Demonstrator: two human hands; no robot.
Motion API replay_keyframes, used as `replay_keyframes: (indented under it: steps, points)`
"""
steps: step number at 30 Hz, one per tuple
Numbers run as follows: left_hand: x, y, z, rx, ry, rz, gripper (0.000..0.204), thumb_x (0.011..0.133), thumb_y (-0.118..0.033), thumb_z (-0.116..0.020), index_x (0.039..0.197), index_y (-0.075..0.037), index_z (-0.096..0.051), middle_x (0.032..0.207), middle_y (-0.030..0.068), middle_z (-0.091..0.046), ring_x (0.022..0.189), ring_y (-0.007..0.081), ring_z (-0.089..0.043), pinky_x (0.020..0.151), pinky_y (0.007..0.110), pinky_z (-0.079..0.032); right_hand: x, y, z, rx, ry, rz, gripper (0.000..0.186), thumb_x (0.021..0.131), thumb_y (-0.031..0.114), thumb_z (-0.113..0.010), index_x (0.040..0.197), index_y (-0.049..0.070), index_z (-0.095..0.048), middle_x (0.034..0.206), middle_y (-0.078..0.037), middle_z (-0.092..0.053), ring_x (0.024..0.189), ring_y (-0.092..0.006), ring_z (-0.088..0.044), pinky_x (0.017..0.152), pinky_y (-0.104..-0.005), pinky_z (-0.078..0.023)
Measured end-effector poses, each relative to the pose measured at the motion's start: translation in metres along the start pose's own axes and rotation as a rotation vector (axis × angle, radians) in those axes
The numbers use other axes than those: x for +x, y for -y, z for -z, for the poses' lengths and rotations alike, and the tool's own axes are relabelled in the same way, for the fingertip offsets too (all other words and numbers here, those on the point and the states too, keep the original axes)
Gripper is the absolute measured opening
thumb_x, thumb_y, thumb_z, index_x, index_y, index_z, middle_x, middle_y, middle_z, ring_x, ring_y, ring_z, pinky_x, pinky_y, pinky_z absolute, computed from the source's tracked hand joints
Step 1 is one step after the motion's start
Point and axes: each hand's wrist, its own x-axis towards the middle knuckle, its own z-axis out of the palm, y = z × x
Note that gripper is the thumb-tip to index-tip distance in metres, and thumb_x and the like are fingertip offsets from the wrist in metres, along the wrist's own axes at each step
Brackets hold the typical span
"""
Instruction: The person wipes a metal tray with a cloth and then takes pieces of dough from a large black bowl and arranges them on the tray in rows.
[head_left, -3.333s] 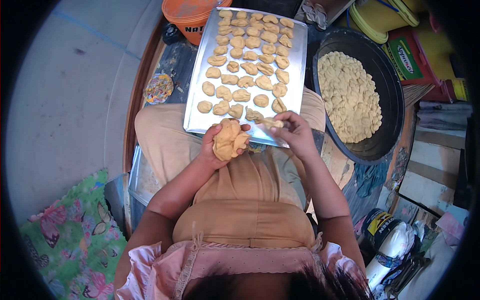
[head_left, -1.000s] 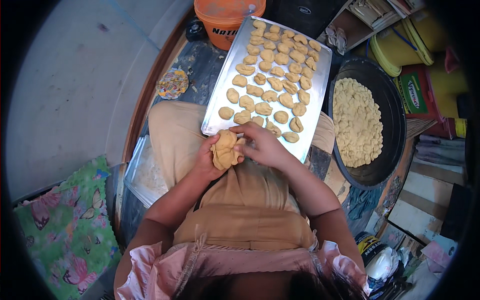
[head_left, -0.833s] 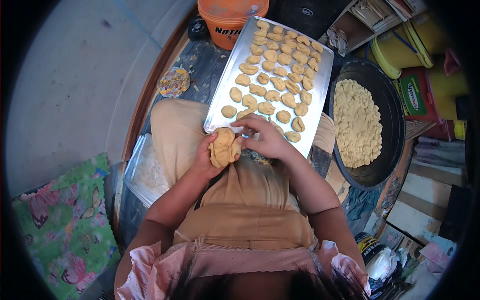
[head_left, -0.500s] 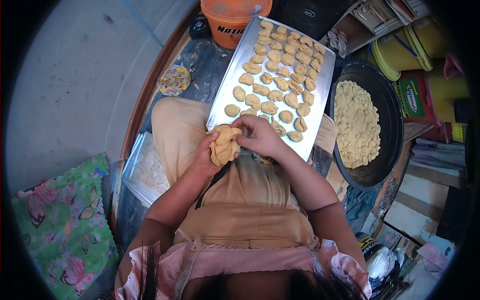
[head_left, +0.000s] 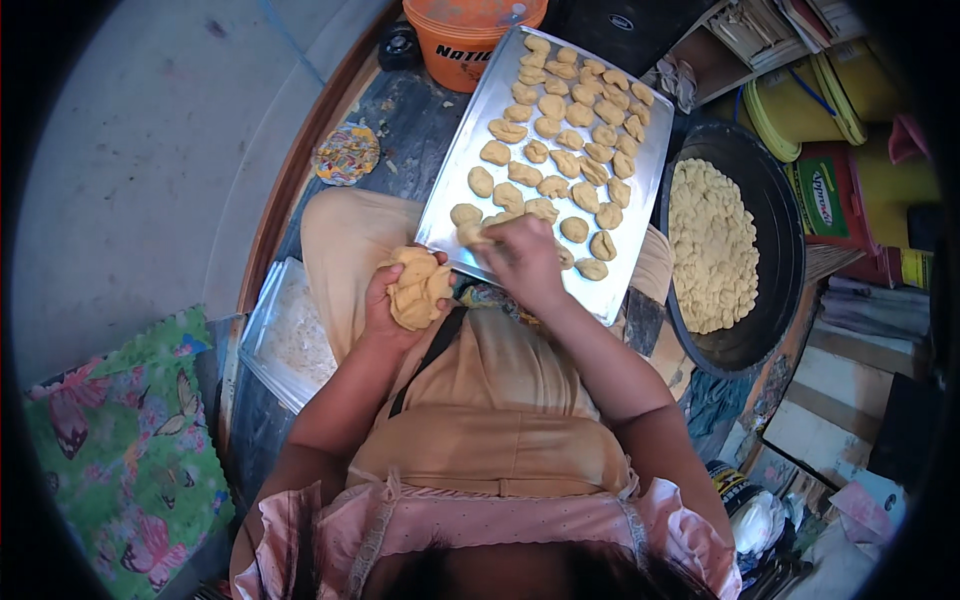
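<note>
My left hand (head_left: pixel 382 305) is wrapped round a lump of yellow dough (head_left: pixel 418 290) above my lap. Over the tray's near left corner, my right hand (head_left: pixel 525 258) pinches a small dough piece (head_left: pixel 471 235), partly smeared by motion. That piece is close to another dough piece (head_left: pixel 465 213) lying on the metal tray (head_left: pixel 640 185). Rows of small, uneven dough pieces cover most of this tray, which slopes away from my knees. My right hand hides some of the nearest ones.
Right of the tray stands a black basin (head_left: pixel 785 270) holding a large mass of dough (head_left: pixel 712 250). An orange bucket (head_left: pixel 465 45) is behind the tray. Clear plastic sheets (head_left: pixel 290 335) lie by my left leg, and a round patterned cloth pad (head_left: pixel 347 154) is farther up.
My right hand has left the lump and moved over the tray with a small piece of dough. My left hand has shifted slightly left and down with the lump.
</note>
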Motion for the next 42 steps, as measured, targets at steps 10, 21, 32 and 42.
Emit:
replay_keyframes:
  steps: [10,21,32,42]
  points:
    - [0.009,-0.004,0.008,0.085,-0.021,0.003,0.041,0.082,-0.031,-0.056,0.115,-0.007,-0.056,0.114,0.0165,-0.058,0.098,0.0355,-0.059,0.065,0.04,-0.053,0.036,-0.022,0.023,-0.423,0.008,-0.053,0.017,0.077,0.019,-0.066,0.091,0.01,-0.067,0.09,-0.005,-0.059,0.091,-0.0252,-0.052,0.08,-0.0387,-0.037]
    - [0.02,0.001,0.015,0.127,-0.038,0.005,0.043,0.082,-0.031,-0.056,0.117,-0.007,-0.054,0.113,0.0171,-0.059,0.097,0.0373,-0.06,0.064,0.041,-0.054,0.07,-0.058,0.02,-0.63,0.028,-0.097,0.023,0.076,0.024,-0.069,0.097,0.013,-0.067,0.09,-0.004,-0.059,0.094,-0.0239,-0.054,0.082,-0.0389,-0.038]
    - [0.022,-0.001,0.016,0.1,-0.038,0.023,0.041,0.082,-0.031,-0.057,0.115,-0.008,-0.055,0.113,0.0182,-0.057,0.097,0.0385,-0.058,0.062,0.04,-0.054,0.089,-0.058,0.01,-0.543,-0.051,-0.067,0.023,0.077,0.023,-0.068,0.098,0.014,-0.068,0.091,-0.001,-0.06,0.096,-0.0224,-0.054,0.083,-0.039,-0.037]
    - [0.024,0.001,0.01,0.158,-0.055,0.043,0.038,0.083,-0.031,-0.058,0.114,-0.009,-0.055,0.114,0.0168,-0.056,0.098,0.0362,-0.057,0.064,0.04,-0.054,0.085,-0.083,0.037,-0.607,-0.098,-0.154,0.024,0.075,0.019,-0.068,0.099,0.014,-0.069,0.09,-0.002,-0.064,0.092,-0.0228,-0.055,0.083,-0.0378,-0.037]
